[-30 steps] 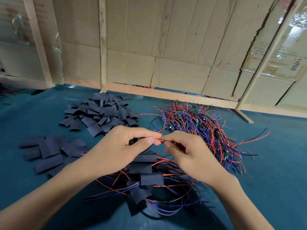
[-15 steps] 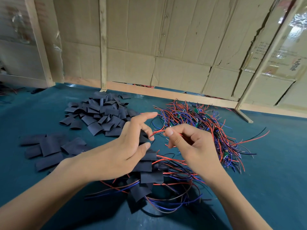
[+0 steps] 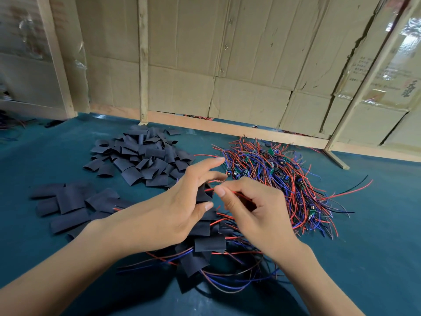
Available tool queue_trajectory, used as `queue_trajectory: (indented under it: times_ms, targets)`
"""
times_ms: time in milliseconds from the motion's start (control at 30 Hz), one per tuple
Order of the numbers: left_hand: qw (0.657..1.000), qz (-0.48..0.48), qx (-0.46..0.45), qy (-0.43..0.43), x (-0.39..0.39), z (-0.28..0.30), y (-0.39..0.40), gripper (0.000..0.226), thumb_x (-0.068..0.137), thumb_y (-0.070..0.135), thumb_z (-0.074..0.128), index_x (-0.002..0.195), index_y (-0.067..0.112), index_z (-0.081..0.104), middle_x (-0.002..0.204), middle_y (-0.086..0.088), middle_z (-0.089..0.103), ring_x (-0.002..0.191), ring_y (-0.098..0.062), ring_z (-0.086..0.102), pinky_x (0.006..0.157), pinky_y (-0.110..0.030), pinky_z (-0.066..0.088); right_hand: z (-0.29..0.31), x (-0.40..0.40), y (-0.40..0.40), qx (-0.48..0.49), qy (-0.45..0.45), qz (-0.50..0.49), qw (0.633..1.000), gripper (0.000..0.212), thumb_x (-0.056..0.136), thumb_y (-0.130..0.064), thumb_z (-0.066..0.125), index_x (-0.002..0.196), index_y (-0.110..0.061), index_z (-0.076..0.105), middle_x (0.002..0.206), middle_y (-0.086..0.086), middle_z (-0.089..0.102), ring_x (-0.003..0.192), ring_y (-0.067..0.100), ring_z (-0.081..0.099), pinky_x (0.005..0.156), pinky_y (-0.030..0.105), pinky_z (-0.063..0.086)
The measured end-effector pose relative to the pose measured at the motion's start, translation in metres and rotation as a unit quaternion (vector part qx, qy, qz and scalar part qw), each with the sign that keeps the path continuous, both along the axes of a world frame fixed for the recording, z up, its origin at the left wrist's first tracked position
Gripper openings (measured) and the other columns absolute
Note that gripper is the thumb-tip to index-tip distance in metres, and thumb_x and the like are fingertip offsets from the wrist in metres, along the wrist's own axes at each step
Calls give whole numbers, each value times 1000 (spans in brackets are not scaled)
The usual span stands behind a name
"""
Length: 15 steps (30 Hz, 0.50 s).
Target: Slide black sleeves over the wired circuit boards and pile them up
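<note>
My left hand (image 3: 180, 208) holds a black sleeve (image 3: 203, 193) between thumb and middle fingers, with the index finger stretched out above. My right hand (image 3: 250, 213) pinches red wires (image 3: 237, 194) just right of the sleeve's mouth; the wires run into the sleeve. The board on those wires is hidden. Under both hands lies a pile of sleeved boards (image 3: 205, 245) with red and blue wires trailing out. A heap of bare wired boards (image 3: 273, 176) sits behind my right hand. A heap of empty black sleeves (image 3: 141, 156) lies at the back left.
More flat black sleeves (image 3: 68, 204) lie spread at the left on the teal mat (image 3: 376, 236). A cardboard wall with wooden battens (image 3: 143, 65) closes off the back. A slanted batten foot (image 3: 337, 159) rests at the right rear.
My hands drew slightly apart, then came close again. The left index finger lifted and straightened, and the sleeve now shows in the left hand with the wires at its mouth.
</note>
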<state>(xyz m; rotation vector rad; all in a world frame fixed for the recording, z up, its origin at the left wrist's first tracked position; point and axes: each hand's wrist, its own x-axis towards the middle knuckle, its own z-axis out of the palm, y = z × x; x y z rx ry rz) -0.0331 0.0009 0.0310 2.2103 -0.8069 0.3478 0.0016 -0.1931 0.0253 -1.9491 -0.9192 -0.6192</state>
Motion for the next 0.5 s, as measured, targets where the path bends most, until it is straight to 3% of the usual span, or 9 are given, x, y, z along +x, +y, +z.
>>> queue_trajectory:
  times_ms: [100, 200, 300, 367, 433, 500]
  targets:
    - [1000, -5, -17, 1, 0, 0, -3, 82, 93, -9, 53, 146, 35, 9, 153, -2, 35, 142, 1, 32, 108, -11, 31, -1, -2, 3, -46, -59, -14, 997, 18, 100, -14, 58, 85, -12, 68, 74, -28, 42, 68, -5, 47, 67, 9, 33]
    - [999, -6, -34, 3, 0, -1, -4, 96, 91, -12, 50, 150, 45, 1, 155, 2, 35, 144, 0, 26, 107, -4, 24, 3, -1, -3, -65, -50, -14, 997, 23, 104, -16, 48, 105, -8, 70, 73, -10, 50, 70, 9, 51, 65, 24, 42]
    - [999, -26, -43, -8, 1, -2, -2, 99, 94, -11, 48, 153, 45, -8, 156, 13, 34, 148, -8, 24, 109, -6, 21, 7, -3, -6, -72, -30, -3, 997, 30, 105, -20, 45, 121, -9, 68, 77, -8, 52, 73, 11, 53, 69, 25, 44]
    - [997, -31, -74, -13, 3, -3, -2, 98, 94, -7, 54, 154, 43, -5, 154, 15, 36, 145, -13, 31, 112, -15, 28, 8, -5, -5, -80, -14, -7, 997, 36, 105, -28, 44, 129, -10, 63, 76, -17, 52, 71, 6, 53, 69, 19, 41]
    - [990, -14, -142, -16, 4, -2, -5, 102, 89, -2, 64, 151, 50, 4, 147, 13, 43, 127, -17, 51, 106, -29, 42, 6, -5, -3, -86, 9, -6, 996, 42, 104, -33, 42, 140, -13, 52, 69, -22, 48, 66, 0, 52, 66, 10, 35]
    - [968, 10, -251, -9, 5, 0, -8, 101, 79, 4, 75, 145, 55, 19, 129, 10, 56, 101, -16, 64, 89, -24, 50, 6, -6, -3, -81, 31, 11, 996, 45, 105, -33, 42, 148, -20, 40, 66, -19, 49, 60, 3, 51, 60, 9, 33]
